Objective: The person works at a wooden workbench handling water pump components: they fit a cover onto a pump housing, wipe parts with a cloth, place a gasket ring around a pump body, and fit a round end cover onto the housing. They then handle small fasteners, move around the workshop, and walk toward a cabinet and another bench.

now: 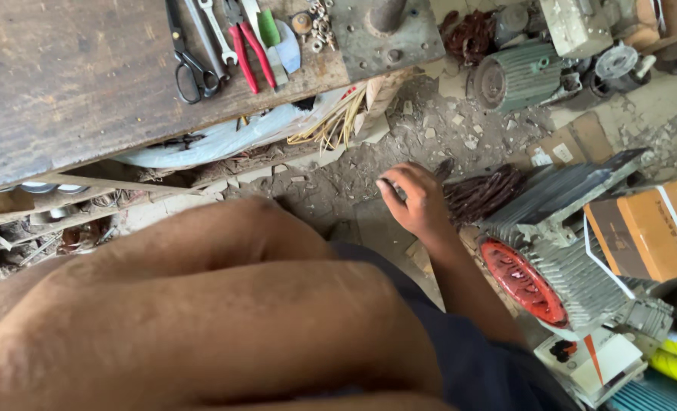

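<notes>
Head view, looking down past bare knees to a littered floor (354, 183). Right hand (418, 199) reaching low, knuckles up, fingers (390, 190) curled inward around something small and pale; cannot tell exactly what, mostly hidden under the palm. Left hand not seen anywhere in frame.

Just beside the right hand, touching or nearly so at the thumb side: bundle of dark brown wire coils (483, 194) lying on the floor. Judged springy yet pliable, moderately light, strands liable to snag and splay; best taken round the middle of the bundle where the strands lie together, not by a loose end. Enamel coating judged easy to scratch.

Right of the bundle: finned grey motor housing (551, 228) with red end cover (521, 280), lying on its side. Judged heavy, rigid, awkward for one hand.

Orange box (650, 228) by the right frame edge. Second grey motor (517, 76) on the floor near the top.

Wooden desk (72, 84) at upper left; near its right end black scissors (190, 65), red-handled pliers (251, 49), a spanner (218, 34) and a cluster of small washers (322, 23).
</notes>
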